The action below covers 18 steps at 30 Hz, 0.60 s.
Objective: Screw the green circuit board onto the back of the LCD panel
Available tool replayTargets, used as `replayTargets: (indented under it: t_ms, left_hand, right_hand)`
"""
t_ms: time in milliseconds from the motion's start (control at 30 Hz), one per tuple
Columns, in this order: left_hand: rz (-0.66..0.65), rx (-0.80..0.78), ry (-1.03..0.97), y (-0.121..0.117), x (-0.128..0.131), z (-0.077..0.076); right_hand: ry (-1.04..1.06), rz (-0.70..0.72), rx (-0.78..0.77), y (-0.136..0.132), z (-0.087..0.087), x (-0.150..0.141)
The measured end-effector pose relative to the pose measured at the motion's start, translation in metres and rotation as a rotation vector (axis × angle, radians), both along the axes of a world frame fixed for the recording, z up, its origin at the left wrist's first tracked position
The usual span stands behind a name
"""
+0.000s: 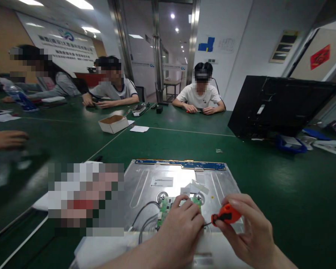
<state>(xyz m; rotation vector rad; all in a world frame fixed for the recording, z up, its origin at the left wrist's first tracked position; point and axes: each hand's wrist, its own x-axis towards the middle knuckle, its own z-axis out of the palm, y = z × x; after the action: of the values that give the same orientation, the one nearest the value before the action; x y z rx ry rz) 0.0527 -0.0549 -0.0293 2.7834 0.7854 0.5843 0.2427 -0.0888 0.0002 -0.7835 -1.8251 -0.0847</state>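
Note:
My right hand (249, 228) pinches the orange and black handle of a screwdriver (231, 214). The thin shaft points left, and its tip is hidden behind my left hand (182, 228). The left hand lies over a green circuit board (165, 205) with bent fingers curled onto it; the thumb cannot be seen. That board rests on the silvery metal back of a display panel (140, 179). Dark cables (145, 209) run from the board's left side. Along the panel's far edge is a blue circuit strip (212, 165). A white label (161, 182) is stuck on the metal.
Across the green table (184, 144) stands a small open box (114, 124) near a paper slip (139, 129). A large black screen (280, 106) occupies the right, beside a blue tray (291, 144). Several people sit around; another person's hand (7, 140) is at far left.

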Motion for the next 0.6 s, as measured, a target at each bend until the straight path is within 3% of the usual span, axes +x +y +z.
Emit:
replayTargets:
  t_ms: [133,367,600]
  left_hand:
    - [-0.005,0.003,0.007,0.0,0.0,-0.001]
    - [-0.006,0.012,-0.002,-0.001,-0.001,0.002]
    - [-0.015,0.004,0.016,0.001,-0.002,-0.001]
  right_hand:
    - [-0.014,0.006,0.029,0.001,0.004,0.0]
    - [-0.082,-0.011,-0.065,-0.006,-0.009,0.005]
    - [0.014,0.036,0.014,0.004,0.002,-0.001]
